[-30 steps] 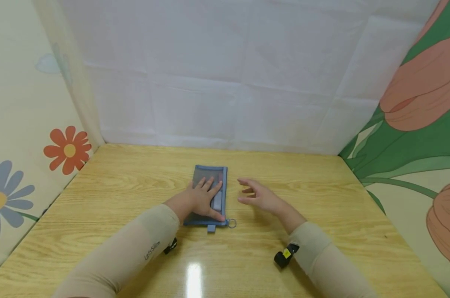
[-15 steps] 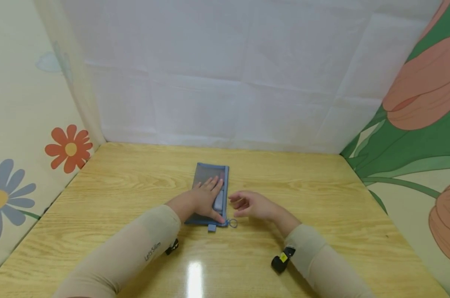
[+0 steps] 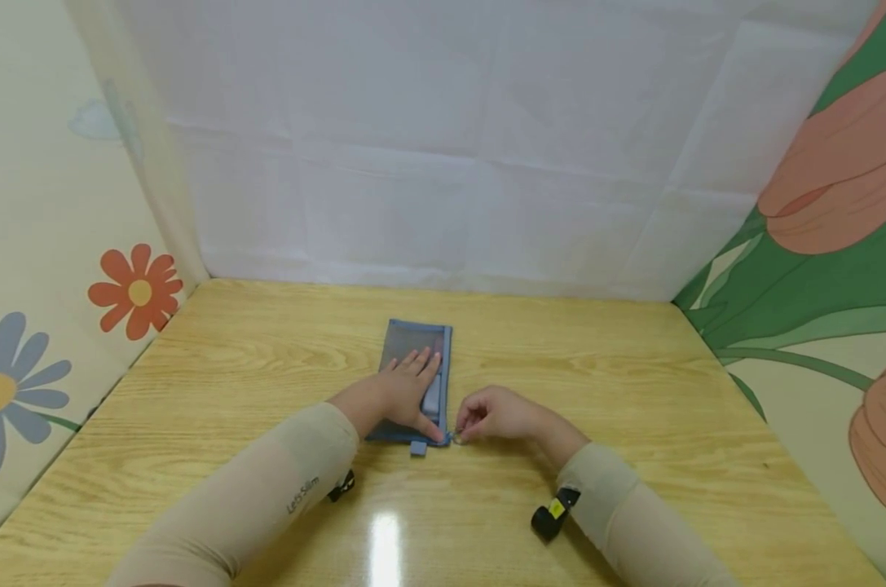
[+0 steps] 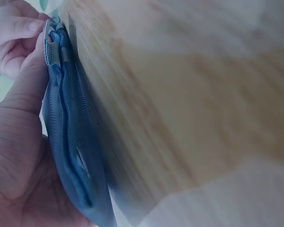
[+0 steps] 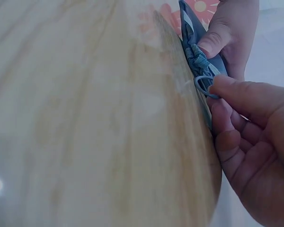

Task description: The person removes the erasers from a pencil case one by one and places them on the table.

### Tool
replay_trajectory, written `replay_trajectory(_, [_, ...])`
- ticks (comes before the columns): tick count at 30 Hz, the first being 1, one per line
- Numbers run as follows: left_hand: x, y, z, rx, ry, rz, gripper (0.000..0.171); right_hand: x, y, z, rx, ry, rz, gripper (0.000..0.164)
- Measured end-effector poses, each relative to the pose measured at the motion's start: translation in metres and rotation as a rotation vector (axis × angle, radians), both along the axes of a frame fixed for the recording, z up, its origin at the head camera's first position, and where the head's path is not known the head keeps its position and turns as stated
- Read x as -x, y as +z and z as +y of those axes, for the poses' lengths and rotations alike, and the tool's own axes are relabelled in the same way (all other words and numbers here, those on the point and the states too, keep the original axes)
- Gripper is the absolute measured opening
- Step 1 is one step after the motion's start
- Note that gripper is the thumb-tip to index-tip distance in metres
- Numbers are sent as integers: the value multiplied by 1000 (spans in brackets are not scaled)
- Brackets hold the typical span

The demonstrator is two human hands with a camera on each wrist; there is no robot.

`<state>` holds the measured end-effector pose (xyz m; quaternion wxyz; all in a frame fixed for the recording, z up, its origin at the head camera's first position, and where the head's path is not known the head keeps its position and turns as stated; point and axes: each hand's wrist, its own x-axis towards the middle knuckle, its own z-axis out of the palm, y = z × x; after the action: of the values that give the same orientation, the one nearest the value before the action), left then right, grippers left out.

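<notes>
- Pinching a small ring (image 5: 198,88) between thumb and fingertips, the right hand (image 3: 497,413) works at the near right corner of a blue pouch (image 3: 419,337).
- Lying on the desk (image 3: 266,350), spread over the pouch, the left hand (image 3: 404,397) has its thumb near that same corner.
- Done, as I judge it: the pouch is steadied and the ring is caught, so the preparation looks complete.
- Left, most likely: a pull on the ring along the blue edge strip (image 3: 446,359), which I take for a zip; this seems barely begun, if at all, since the ring sits right at the corner.
- Hard to tell: whether that strip is joined or parted, as the left wrist view shows its bands only blurred and edge-on.
- Hidden: much of the pouch lies under the left palm; a pale item (image 3: 432,397) shows through beside it, too dim to name.
- Also covered: part of the ring, behind the right hand's fingertips.
</notes>
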<state>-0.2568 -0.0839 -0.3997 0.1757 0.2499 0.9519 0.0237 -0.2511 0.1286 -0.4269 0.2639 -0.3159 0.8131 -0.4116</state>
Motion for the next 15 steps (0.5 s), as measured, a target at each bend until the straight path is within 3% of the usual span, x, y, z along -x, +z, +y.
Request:
replay_trajectory(6, [0,-1,2,34,6,10,134,1,-1,0,-24,-21,2,5])
replay_trajectory(15, [-2,5,4,44,26,-14,136,2,1,-2,-39,-86,-104,7])
